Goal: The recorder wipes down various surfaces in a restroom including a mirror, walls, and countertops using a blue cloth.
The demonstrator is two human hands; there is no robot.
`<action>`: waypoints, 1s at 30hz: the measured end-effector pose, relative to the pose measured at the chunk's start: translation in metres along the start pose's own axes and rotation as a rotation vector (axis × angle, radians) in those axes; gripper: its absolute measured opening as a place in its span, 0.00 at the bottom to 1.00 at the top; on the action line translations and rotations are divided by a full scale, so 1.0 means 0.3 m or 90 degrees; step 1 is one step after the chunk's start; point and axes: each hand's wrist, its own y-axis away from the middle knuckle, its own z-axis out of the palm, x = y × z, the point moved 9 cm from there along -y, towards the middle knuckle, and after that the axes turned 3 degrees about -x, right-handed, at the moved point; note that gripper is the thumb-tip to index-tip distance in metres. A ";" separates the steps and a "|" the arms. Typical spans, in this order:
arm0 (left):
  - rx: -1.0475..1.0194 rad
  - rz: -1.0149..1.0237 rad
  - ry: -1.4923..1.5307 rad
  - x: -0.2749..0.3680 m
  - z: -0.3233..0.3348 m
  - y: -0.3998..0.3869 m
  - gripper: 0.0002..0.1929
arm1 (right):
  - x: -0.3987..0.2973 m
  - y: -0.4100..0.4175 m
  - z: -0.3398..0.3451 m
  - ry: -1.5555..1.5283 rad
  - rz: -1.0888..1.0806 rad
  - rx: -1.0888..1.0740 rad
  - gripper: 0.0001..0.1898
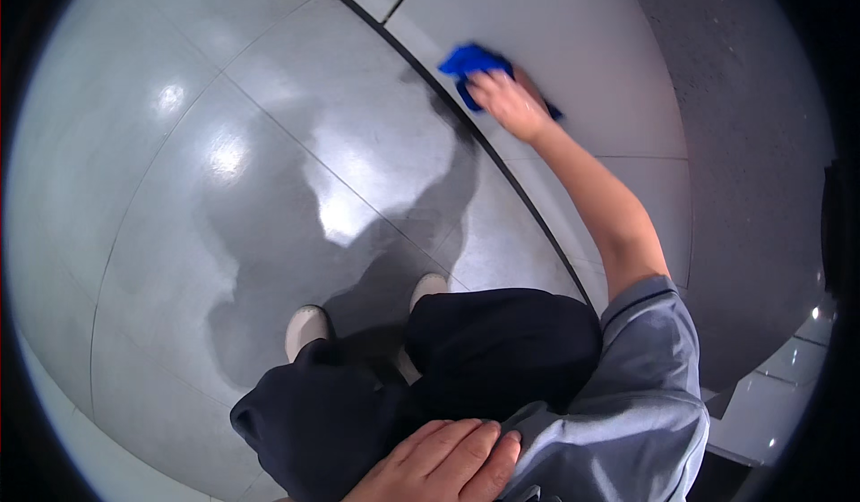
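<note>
My right hand is stretched out to the upper right and holds a blue cloth against a pale, smooth panel. The hand is slightly blurred, and parts of the cloth show beyond the fingers and beside the wrist. Just left of the cloth runs the dark strip where the panel meets the tiled floor. At the bottom of the view my left hand rests on the front of my grey shirt and dark trousers, its fingers extended and nothing seen in it.
Glossy grey floor tiles with thin joints, bright reflections and my shadow lie in front and to the left. My light shoes stand on them. A darker grey surface borders the panel on the right, with shiny pale surfaces at lower right.
</note>
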 end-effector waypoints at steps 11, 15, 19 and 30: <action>-0.092 0.026 0.022 -0.061 0.025 -0.068 0.18 | -0.124 1.098 0.308 -0.719 0.572 -0.051 0.20; -0.106 0.008 -0.018 -0.081 0.020 -0.102 0.17 | -0.256 1.063 0.197 -1.480 0.999 0.326 0.21; -0.081 0.040 -0.014 -0.073 0.036 -0.096 0.17 | -0.287 0.930 0.149 -1.716 0.851 0.434 0.23; 0.059 0.158 -0.008 -0.010 0.108 0.163 0.16 | -0.192 0.649 -0.120 -1.683 0.635 0.457 0.27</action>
